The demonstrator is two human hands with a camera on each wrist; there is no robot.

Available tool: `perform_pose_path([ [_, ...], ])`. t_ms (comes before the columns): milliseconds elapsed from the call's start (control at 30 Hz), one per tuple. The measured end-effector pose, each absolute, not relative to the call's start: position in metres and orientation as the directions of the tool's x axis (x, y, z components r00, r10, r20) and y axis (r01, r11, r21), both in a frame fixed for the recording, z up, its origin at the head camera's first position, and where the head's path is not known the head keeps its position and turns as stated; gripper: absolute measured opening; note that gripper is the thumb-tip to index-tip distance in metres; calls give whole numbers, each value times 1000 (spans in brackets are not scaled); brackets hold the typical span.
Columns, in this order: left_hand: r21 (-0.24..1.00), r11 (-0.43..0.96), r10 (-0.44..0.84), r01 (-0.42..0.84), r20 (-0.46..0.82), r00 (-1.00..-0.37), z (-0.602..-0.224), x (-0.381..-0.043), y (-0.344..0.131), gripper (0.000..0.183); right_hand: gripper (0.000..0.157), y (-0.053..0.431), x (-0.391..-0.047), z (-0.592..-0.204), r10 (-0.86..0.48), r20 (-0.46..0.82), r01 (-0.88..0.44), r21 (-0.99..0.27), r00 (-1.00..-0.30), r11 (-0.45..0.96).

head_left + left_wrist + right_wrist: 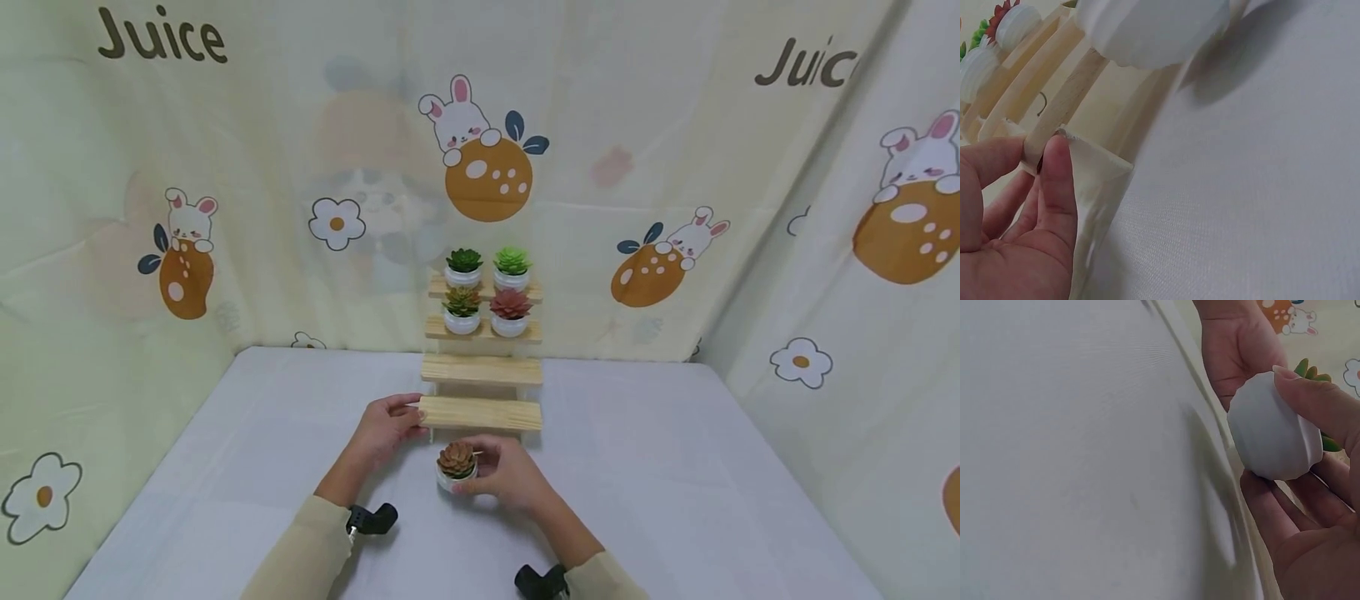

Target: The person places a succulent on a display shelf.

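Observation:
My right hand (510, 473) grips a potted succulent (456, 461) with brownish-orange leaves, in front of a wooden tiered plant stand (480, 413). In the right wrist view, thumb and fingers hold its ribbed white pot (1275, 431) by the sides, and its shadow falls on the cloth apart from it. My left hand (384, 429) pinches the left end of the stand's lowest board (1072, 87) between thumb and fingers. Higher up are a dark green succulent (464, 261), a bright green one (512, 262), a yellowish-green one (462, 302) and a red one (511, 305), all in white pots.
A white cloth covers the table (645, 467). Behind it hangs a cream curtain (577, 275) printed with rabbits and fruit, with another curtain panel (862, 317) on the right. Black devices (372, 519) are strapped to both wrists.

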State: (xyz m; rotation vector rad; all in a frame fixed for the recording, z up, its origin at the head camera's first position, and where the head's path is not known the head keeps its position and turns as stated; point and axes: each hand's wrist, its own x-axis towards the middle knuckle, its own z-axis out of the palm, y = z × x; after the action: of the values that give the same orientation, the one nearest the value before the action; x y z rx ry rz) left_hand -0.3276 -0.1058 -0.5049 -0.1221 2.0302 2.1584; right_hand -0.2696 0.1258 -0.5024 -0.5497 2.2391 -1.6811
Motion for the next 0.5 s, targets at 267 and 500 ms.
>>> perform_pose_path([
  [267,982,-20,59,-187,-186,-981,-500,-326,-106,38,61,124,-276,-492,-438,55,-157,-967,-898,201],
  [500,981,-26,64,-194,-193,-979,-502,-327,-106,37,58,120,-278,-476,-423,85,-164,-974,-902,155],
])
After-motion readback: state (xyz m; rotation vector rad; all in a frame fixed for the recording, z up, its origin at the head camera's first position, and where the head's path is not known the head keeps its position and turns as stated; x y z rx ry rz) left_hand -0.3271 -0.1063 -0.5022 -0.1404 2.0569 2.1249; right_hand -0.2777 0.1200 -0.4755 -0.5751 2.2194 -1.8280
